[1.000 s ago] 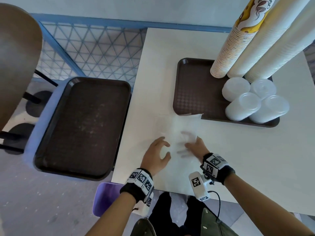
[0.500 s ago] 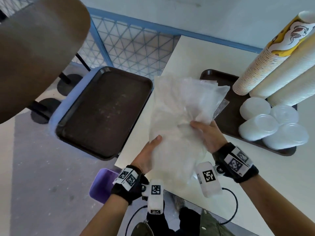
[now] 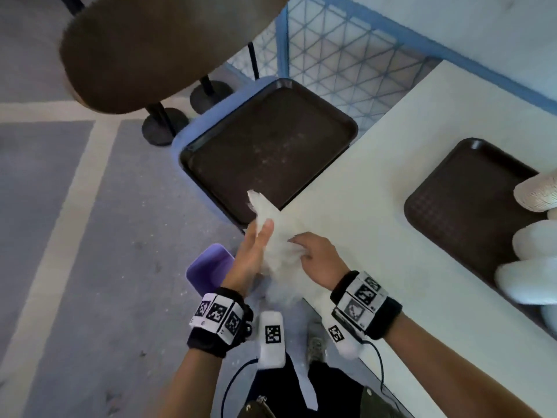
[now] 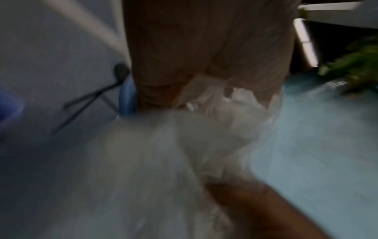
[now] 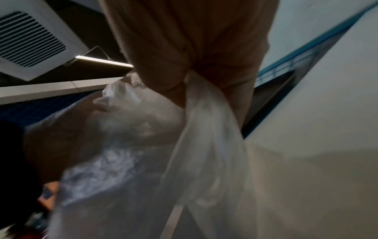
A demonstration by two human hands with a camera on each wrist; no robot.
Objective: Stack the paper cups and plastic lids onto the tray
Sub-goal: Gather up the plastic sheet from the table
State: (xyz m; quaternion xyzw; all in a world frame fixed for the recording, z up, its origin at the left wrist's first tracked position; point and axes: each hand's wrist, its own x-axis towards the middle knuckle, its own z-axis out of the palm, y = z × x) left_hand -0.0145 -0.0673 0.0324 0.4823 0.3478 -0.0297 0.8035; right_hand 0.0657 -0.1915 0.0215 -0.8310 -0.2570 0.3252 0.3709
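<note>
We see both hands bunching a crumpled, translucent white plastic bag (image 3: pixel 278 245) at the near-left corner of the white rectangular table (image 3: pixel 391 182). Our left hand (image 3: pixel 251 257) lies flat against the bag's left side, its fingers straight and pressed together. Our right hand (image 3: pixel 316 256) is on the bag's right side with its fingers curled into the plastic; the right wrist view shows a gathered fold of the bag (image 5: pixel 204 129) pinched between thumb and fingers. The left wrist view is blurred, so we cannot tell more from it than the bag (image 4: pixel 214 129) in front of the palm.

At the far right of the table sits a dark brown rectangular plastic tray (image 3: pixel 464 200). On its right edge, partly cut off, lie the rim of a stack of white paper cups (image 3: pixel 538 193) and stacks of translucent white plastic lids (image 3: pixel 530 267).

To the left of the table, a second dark brown tray (image 3: pixel 265 146) rests on a pale blue seat (image 3: pixel 180 140). A small purple bin (image 3: pixel 208 268) stands on the grey floor (image 3: pixel 90 236) just beside our left wrist.
</note>
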